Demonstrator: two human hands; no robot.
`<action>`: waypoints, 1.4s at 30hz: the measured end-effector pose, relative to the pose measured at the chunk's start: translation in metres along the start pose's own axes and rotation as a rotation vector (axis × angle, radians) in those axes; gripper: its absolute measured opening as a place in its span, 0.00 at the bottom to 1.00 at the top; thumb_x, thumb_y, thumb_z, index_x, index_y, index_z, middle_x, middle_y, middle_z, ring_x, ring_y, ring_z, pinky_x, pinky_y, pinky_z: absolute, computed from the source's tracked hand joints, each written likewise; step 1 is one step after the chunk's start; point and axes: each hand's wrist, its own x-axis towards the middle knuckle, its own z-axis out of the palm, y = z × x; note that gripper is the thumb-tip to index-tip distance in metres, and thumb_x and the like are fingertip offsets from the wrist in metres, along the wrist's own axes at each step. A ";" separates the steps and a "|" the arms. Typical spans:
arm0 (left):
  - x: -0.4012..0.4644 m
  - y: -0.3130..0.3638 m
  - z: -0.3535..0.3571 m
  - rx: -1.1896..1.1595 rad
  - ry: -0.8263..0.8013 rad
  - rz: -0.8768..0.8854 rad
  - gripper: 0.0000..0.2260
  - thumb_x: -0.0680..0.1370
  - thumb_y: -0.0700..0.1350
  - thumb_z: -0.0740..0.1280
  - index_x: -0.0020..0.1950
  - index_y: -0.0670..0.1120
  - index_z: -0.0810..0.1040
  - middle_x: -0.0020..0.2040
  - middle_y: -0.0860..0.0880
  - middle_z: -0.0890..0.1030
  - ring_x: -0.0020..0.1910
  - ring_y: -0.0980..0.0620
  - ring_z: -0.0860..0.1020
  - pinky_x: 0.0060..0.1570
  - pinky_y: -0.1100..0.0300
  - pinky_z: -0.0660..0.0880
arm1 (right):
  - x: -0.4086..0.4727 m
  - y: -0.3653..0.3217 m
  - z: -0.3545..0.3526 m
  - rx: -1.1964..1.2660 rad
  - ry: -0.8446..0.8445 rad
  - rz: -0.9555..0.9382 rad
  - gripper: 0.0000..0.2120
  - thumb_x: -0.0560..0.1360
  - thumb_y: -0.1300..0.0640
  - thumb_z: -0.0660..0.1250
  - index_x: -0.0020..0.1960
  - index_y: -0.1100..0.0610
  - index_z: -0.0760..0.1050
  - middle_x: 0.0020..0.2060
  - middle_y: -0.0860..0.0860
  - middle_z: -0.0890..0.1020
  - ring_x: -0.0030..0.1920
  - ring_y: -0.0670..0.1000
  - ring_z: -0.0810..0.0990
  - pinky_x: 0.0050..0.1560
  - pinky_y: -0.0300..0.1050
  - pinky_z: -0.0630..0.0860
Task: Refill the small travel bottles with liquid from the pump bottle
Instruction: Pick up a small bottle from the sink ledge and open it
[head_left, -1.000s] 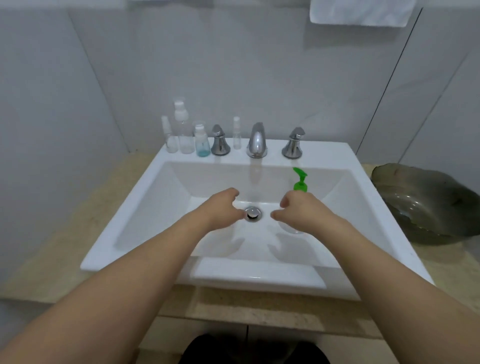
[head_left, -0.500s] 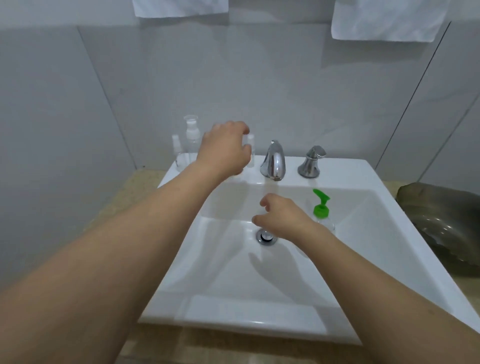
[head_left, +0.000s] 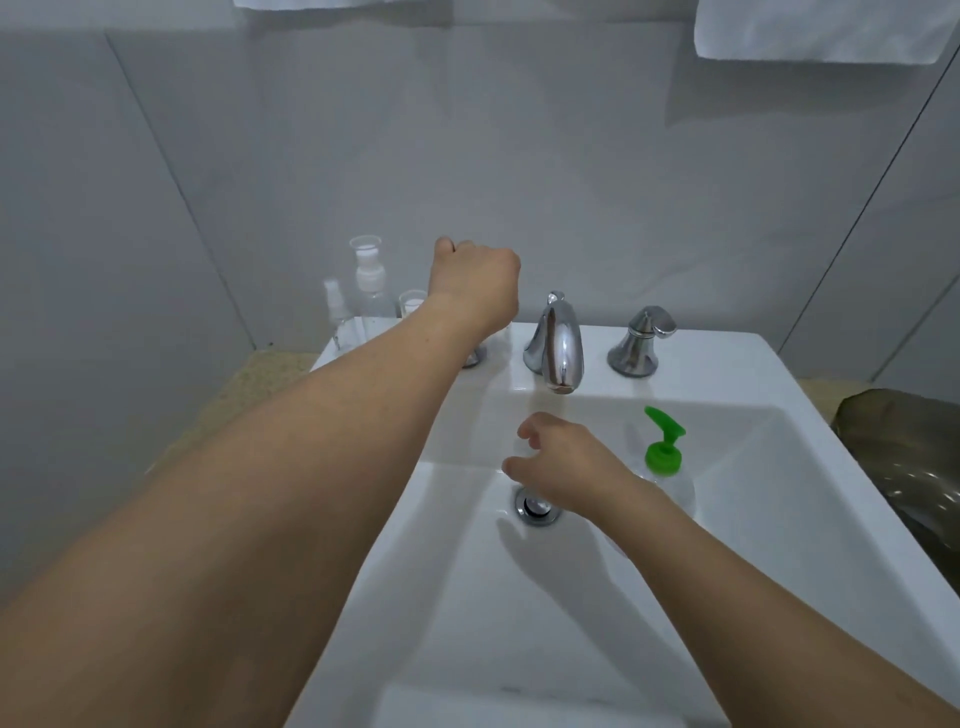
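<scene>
Hands are at two different places over the white sink (head_left: 779, 519). The left hand (head_left: 475, 288) is stretched out to the back ledge, in front of the row of small travel bottles (head_left: 370, 291), and its fingers are curled down toward the ledge — what they close on is hidden behind the hand itself, so I cannot tell if it grips a bottle. Three clear bottles with white tops show to the left of this hand, standing upright near the wall; the left tap handle is mostly covered by the wrist.

The right hand (head_left: 563, 465) hovers inside the basin, just above the metal drain (head_left: 537, 506) and below the chrome faucet (head_left: 556, 343). Its fingers are loosely bent and apart, holding nothing.

The pump bottle (head_left: 665, 457) stands upright inside the basin, just to the right of the right hand — it has a green pump head and a clear body. The right tap handle (head_left: 641, 340) is free on the ledge. White towels (head_left: 821, 28) hang at the top of the wall.
</scene>
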 end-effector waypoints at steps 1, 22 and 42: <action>-0.001 0.000 0.000 0.005 0.011 0.006 0.13 0.79 0.39 0.62 0.60 0.49 0.80 0.52 0.46 0.83 0.56 0.43 0.76 0.62 0.50 0.62 | -0.001 0.000 0.000 0.006 0.000 0.000 0.24 0.75 0.49 0.66 0.69 0.53 0.68 0.63 0.51 0.76 0.60 0.52 0.75 0.57 0.45 0.73; -0.203 0.007 0.044 -1.124 -0.058 -0.141 0.06 0.81 0.39 0.67 0.54 0.47 0.82 0.44 0.52 0.82 0.38 0.56 0.80 0.48 0.60 0.77 | -0.095 0.028 0.027 0.179 0.043 -0.039 0.22 0.76 0.47 0.66 0.67 0.51 0.68 0.54 0.48 0.78 0.52 0.52 0.78 0.53 0.47 0.74; -0.206 0.007 0.061 -1.043 -0.393 -0.108 0.05 0.79 0.40 0.70 0.51 0.51 0.81 0.38 0.54 0.79 0.33 0.62 0.76 0.30 0.73 0.69 | -0.073 0.047 0.033 0.009 -0.051 -0.067 0.12 0.75 0.53 0.70 0.54 0.59 0.78 0.45 0.49 0.77 0.48 0.52 0.77 0.50 0.45 0.73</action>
